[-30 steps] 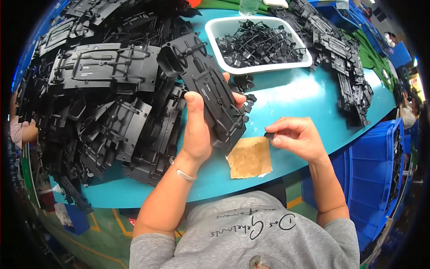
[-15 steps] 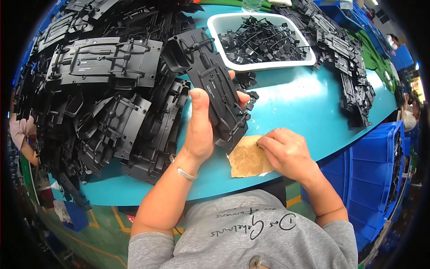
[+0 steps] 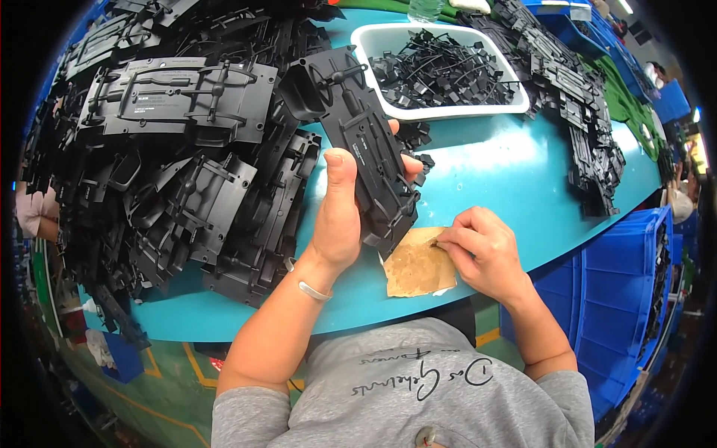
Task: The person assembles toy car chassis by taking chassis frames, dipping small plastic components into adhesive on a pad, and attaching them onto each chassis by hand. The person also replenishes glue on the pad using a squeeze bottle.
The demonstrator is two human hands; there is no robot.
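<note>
A long black plastic toy-car chassis (image 3: 366, 149) is gripped in my left hand (image 3: 340, 216), tilted, with my thumb along one edge and fingertips showing at the other. Its lower end reaches the top edge of a piece of brown paper (image 3: 418, 265) on the table. My right hand (image 3: 485, 250) is at the paper's right side, thumb and forefinger pinched together. What sits in that pinch, if anything, is too small to make out. Behind the held chassis, a few small black parts (image 3: 414, 134) lie on the table.
More chassis (image 3: 179, 101) are heaped high on the left of the turquoise table (image 3: 493, 172). A white tub (image 3: 448, 113) of small black parts stands at the back. Another row of black chassis (image 3: 571, 104) lies at the right. Blue crates (image 3: 597, 284) stand off the right edge.
My right hand has risen slightly off the paper, its fingers still pinched. The chassis in my left hand has barely shifted.
</note>
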